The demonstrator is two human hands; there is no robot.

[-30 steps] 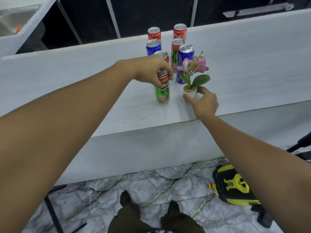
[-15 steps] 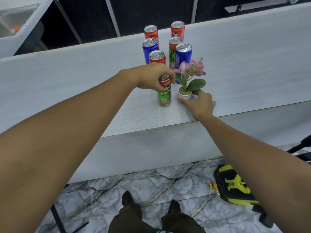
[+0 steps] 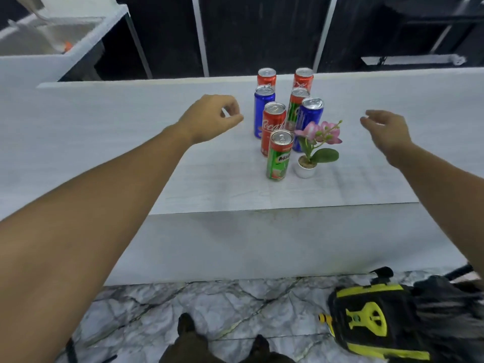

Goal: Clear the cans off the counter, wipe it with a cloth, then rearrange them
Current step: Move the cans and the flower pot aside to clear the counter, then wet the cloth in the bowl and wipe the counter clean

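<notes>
Several cans stand upright in two rows on the white counter [image 3: 110, 142]. At the front is a green Milo can [image 3: 279, 156], behind it a red cola can [image 3: 273, 127], then blue cans [image 3: 263, 109] [image 3: 309, 119] and more red ones [image 3: 266, 77] at the back. My left hand [image 3: 209, 118] hovers left of the cans with fingers loosely curled, holding nothing. My right hand [image 3: 387, 131] hovers to the right of them, fingers relaxed and empty. No cloth is in view.
A small white pot with a pink orchid [image 3: 314, 150] stands right beside the Milo can. A black and yellow bag [image 3: 377, 318] lies on the marble floor at the lower right. A white sink unit [image 3: 52, 40] is at the far left.
My left hand let go of the Milo can and drew away to the left. My right hand released the flower pot and moved off to the right. Both now hover clear of the cans.
</notes>
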